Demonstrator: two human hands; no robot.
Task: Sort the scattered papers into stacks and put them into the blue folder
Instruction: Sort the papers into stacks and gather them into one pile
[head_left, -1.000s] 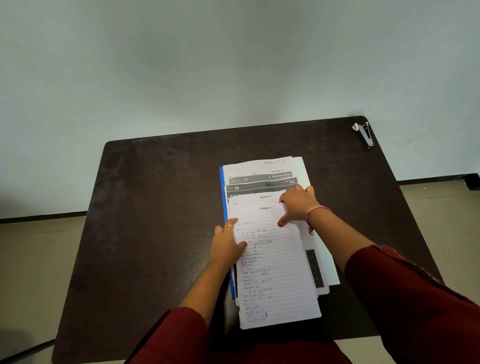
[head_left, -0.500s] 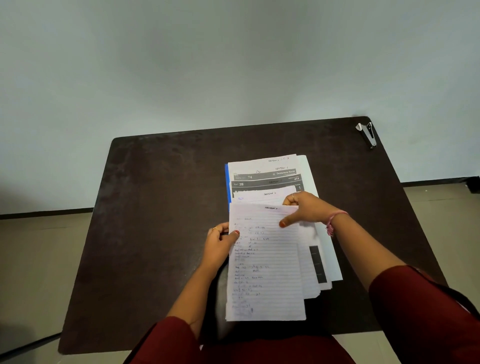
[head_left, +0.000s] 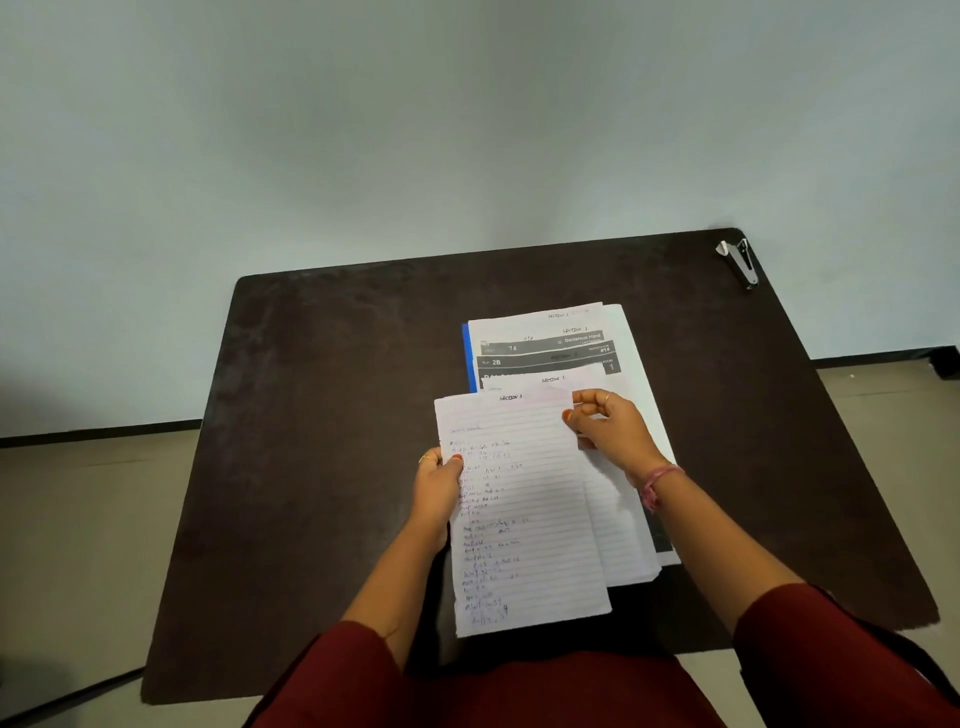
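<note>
A lined handwritten sheet (head_left: 524, 499) headed "Section" is lifted a little over the paper pile. My left hand (head_left: 436, 488) pinches its left edge, thumb on top. My right hand (head_left: 608, 426) pinches its upper right edge with curled fingers. Beneath lies a stack of papers (head_left: 618, 509), with printed grey-banded sheets (head_left: 545, 348) at the far end. Only a thin strip of the blue folder (head_left: 467, 353) shows along the stack's left edge; the rest is covered.
The dark brown table (head_left: 322, 426) stands against a pale wall. A small metal stapler (head_left: 742, 262) lies at the far right corner. Beige floor shows on both sides of the table.
The lined sheet went from lying pressed on the stack to being held by both hands and shifted left and toward me. My right hand changed from pressing down to pinching its edge.
</note>
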